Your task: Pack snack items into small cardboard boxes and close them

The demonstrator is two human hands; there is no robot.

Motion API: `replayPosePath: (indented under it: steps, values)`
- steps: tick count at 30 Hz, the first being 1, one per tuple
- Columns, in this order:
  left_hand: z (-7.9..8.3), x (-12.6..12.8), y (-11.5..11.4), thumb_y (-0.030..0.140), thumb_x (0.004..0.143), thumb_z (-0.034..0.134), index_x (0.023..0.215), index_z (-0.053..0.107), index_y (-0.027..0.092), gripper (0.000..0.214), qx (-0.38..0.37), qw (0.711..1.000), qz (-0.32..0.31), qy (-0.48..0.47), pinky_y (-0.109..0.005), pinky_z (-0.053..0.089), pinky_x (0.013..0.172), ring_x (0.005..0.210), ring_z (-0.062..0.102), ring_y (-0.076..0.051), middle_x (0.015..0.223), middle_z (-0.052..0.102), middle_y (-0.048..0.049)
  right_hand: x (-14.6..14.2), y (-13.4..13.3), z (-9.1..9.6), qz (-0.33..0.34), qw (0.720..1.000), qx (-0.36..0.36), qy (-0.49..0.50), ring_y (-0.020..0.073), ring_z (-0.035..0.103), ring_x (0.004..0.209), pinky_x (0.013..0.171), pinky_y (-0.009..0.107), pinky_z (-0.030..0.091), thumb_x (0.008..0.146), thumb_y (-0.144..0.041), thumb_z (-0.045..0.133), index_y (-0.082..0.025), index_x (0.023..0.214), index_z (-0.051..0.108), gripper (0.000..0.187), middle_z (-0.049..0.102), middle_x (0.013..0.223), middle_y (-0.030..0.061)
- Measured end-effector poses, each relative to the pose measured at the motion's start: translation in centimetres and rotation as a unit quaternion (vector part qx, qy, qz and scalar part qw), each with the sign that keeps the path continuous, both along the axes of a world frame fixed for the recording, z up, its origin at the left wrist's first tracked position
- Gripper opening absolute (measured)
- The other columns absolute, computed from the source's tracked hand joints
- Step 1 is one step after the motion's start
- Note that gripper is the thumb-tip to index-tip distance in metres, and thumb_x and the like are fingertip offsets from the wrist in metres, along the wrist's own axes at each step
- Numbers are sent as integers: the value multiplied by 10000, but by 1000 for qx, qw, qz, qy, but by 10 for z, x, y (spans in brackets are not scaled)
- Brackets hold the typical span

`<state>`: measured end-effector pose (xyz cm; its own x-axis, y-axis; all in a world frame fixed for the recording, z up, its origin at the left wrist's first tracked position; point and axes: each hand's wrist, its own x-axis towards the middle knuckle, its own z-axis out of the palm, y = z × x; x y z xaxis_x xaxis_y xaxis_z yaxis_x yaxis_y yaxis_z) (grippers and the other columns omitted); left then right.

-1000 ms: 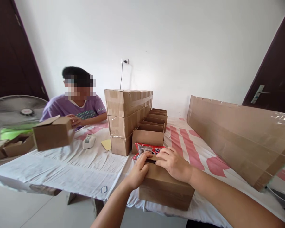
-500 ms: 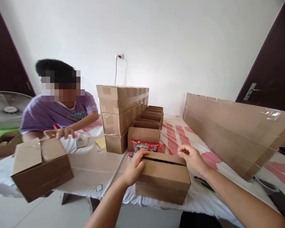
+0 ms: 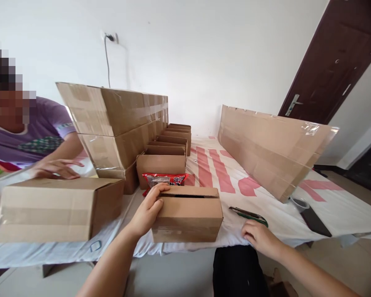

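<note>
Left grip (image 3: 146, 209) arched forward; right grip (image 3: 259, 236) lower, apparently loosely curled.

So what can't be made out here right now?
Head view:
Inside of the near box: mostly covered by its flaps.
Lower part of the red packet: behind that box and the left hand.
Palm of the right hand: turned away.
Co-worker: partly cut off by the left edge.

left grip (image 3: 149, 208) on carton (image 3: 188, 222), right grip (image 3: 257, 236) near cutter (image 3: 250, 216), contact unclear

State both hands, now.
Left hand: curled over left end of the front-centre box, grip unclear.
Right hand: curled beside the green cutter; whether holding anything cannot be told.
</note>
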<state>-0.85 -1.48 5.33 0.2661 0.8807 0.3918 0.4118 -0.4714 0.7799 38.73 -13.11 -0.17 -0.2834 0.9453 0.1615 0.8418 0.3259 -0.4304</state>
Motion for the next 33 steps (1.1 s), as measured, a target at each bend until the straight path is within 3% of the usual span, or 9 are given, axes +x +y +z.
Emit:
replayPosePath:
  steps: [6, 11, 15, 19, 21, 23, 27, 30, 33]
  values:
    - [1, 1, -2, 334, 819, 395, 1168, 547, 182, 409, -3, 1000, 6, 0, -493, 274, 1181, 1367, 420, -298, 1402, 508, -122, -12, -30, -6, 2, 998, -18, -68, 223, 589, 923, 820, 361, 495, 786, -72, 532, -208, 908, 616, 201, 625, 955, 53]
    - [0, 1, -4, 325, 825, 417, 1176, 541, 201, 392, -6, 1000, 1, -23, -494, 272, 1174, 1361, 418, -291, 1405, 503, -113, -18, -28, 7, 9, 995, -16, -96, 230, 604, 919, 828, 383, 509, 738, -40, 525, -220, 928, 620, 278, 644, 961, 46]
    - [0, 4, -10, 379, 840, 468, 1309, 441, 210, 499, -42, 994, 43, -88, -480, 399, 1063, 1231, 520, -279, 1318, 549, -112, -24, -13, 23, 25, 995, 61, -75, 243, 618, 962, 851, 400, 519, 832, -135, 547, -224, 976, 625, 186, 655, 1017, 69]
    - [5, 3, -17, 501, 841, 525, 1088, 556, 199, 392, -44, 980, 117, -156, -380, 481, 873, 989, 602, -252, 1039, 631, -69, -35, 5, 40, 30, 984, 175, 6, 239, 620, 1003, 857, 386, 528, 938, -258, 518, -227, 1082, 588, 163, 642, 1069, 96]
    - [10, 0, -22, 530, 829, 558, 959, 582, 196, 359, -55, 982, 80, -162, -326, 473, 770, 847, 594, -214, 909, 622, -34, -42, 12, 49, 30, 976, 212, 48, 234, 620, 1012, 866, 378, 526, 954, -271, 506, -233, 1114, 569, 175, 640, 1073, 94]
    - [17, -5, -27, 513, 797, 635, 908, 598, 195, 339, -70, 988, -3, -137, -286, 446, 704, 789, 570, -192, 835, 602, -11, -51, 18, 60, 32, 970, 224, 89, 225, 624, 1010, 865, 365, 523, 967, -278, 488, -237, 1115, 564, 171, 646, 1066, 85]
    - [27, -11, -35, 422, 785, 717, 809, 650, 188, 245, -45, 988, -129, -74, -290, 426, 764, 838, 566, -191, 844, 602, -19, -72, 28, 88, 62, 970, 163, 172, 195, 635, 974, 854, 334, 514, 1010, -320, 398, -239, 1094, 582, 218, 669, 1033, 62]
    - [31, -10, -39, 437, 802, 714, 762, 675, 188, 256, -36, 979, -189, -68, -312, 423, 814, 868, 570, -198, 853, 600, -32, -90, 37, 113, 130, 966, 41, 220, 182, 640, 990, 882, 323, 506, 1027, -384, 354, -233, 1073, 617, 307, 691, 1037, 51]
    - [30, -8, -39, 467, 795, 722, 777, 691, 192, 277, -33, 975, -213, -61, -328, 417, 846, 896, 568, -204, 861, 600, -38, -105, 49, 138, 214, 955, -97, 183, 195, 621, 1089, 954, 337, 484, 1021, -457, 349, -220, 1121, 650, 395, 684, 1156, 62]
